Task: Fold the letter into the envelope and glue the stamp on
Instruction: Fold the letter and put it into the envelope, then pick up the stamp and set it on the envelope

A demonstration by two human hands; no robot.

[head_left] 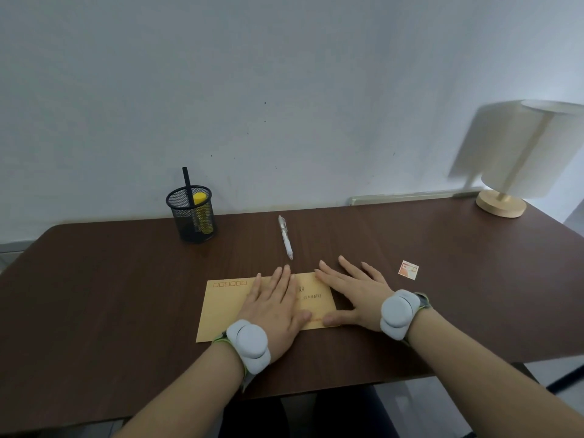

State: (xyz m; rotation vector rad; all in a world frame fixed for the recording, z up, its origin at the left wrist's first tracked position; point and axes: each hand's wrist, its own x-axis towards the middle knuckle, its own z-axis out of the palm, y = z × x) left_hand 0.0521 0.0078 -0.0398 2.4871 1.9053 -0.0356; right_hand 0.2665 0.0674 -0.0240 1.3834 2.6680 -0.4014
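1. Envelope (pixel 227 306): tan, address side up, lay flat on the brown surface (pixel 94 295) under both palms. No letter was visible; whether it was already inside could not be told.
2. Left hand (pixel 271 306): grip released, fingers straight, pressing the envelope's middle.
3. Right hand (pixel 354 290): grip released, fingers spread, resting on the envelope's right end and the surface beyond it.
4. Stamp (pixel 408 270): loose on the surface, just right of the right hand, apart from the envelope. Risk, judged: a sweep of that hand could flick it away.
5. Glue stick (pixel 200 213): yellow-capped, upright in the mesh pen holder (pixel 192 216), well beyond the left hand. Risk, judged: lifting both palms to reach it might let the envelope slide.
6. Pen (pixel 286 237): just beyond the fingertips; could be knocked rolling.
7. Lamp (pixel 518 159): far right corner.
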